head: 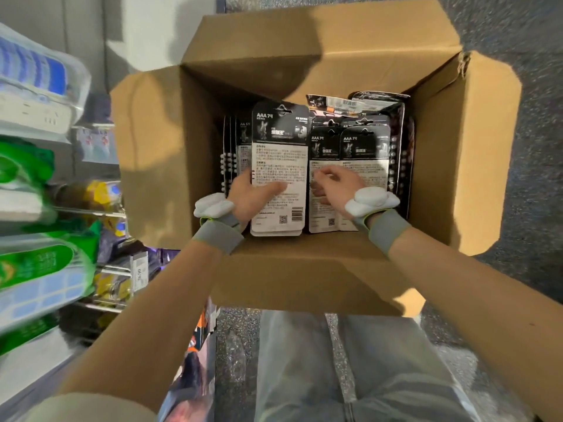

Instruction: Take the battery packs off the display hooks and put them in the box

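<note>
Cardboard box (158,166) on floor, flaps splayed outward, leaving mouth clear for loading; store shelves (39,178) at left, blurred, display hooks not discernible; AAA battery packs (365,144) upright in tight rows inside box, likely to save room; stack of packs (278,138) upright beside them, gripped by left hand (253,196), thumb across printed backs; right hand (335,185) fingers curled against neighbouring row, probably steadying it; real grip there impossible to tell.

Shop: stocked shelves (36,178) w/ price tag (139,271)
</note>
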{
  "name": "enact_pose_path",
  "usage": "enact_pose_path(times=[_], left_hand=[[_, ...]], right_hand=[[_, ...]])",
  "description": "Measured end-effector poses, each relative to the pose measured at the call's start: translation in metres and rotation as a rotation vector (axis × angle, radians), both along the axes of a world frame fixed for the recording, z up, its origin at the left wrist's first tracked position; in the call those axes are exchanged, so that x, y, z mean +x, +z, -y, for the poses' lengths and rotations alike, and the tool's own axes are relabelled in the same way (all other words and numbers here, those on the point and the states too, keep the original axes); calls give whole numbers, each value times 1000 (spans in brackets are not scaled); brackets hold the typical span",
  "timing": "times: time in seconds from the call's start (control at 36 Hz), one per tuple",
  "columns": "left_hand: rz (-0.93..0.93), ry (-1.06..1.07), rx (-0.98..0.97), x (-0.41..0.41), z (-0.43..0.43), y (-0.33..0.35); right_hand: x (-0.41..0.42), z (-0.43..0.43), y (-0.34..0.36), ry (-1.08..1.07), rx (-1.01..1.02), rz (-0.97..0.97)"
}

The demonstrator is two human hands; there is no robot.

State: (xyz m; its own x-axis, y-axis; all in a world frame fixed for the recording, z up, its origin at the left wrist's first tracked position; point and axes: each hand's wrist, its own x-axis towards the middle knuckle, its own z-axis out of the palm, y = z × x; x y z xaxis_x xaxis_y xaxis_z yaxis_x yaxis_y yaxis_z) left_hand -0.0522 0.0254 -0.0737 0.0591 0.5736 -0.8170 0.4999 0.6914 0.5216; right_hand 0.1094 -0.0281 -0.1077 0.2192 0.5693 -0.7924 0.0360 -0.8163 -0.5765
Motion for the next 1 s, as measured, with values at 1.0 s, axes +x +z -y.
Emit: enact_pose_path(times=[1.0], left_hand=[[466,92,-291,29,-5,17]], right_hand=[[4,28,30,-10,175,-34]])
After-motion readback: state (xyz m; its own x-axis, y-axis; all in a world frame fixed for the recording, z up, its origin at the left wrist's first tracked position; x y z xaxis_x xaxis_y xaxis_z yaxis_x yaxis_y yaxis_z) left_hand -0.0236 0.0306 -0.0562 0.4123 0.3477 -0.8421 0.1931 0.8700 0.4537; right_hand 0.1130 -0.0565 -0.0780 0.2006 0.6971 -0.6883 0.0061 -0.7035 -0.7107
